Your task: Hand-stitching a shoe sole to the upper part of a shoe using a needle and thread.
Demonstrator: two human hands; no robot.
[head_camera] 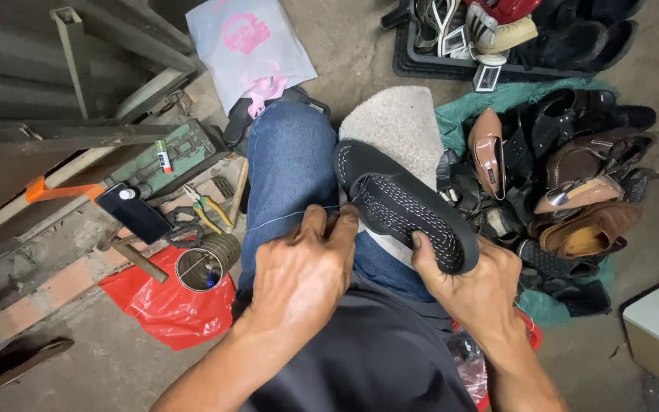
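Resting sole-up across the denim knee, black shoe (406, 210), braced at the heel by right hand (476, 286) to steady stitching. Left hand (304, 278) pinched shut on white thread (284, 218), drawn taut. Nearby: tin can (204, 263), pliers (206, 207), heaped shoes (573, 191).

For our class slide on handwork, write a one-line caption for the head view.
Right hand steadies a black sole on the knee while the left hand pulls thread taut, shoes piled alongside.
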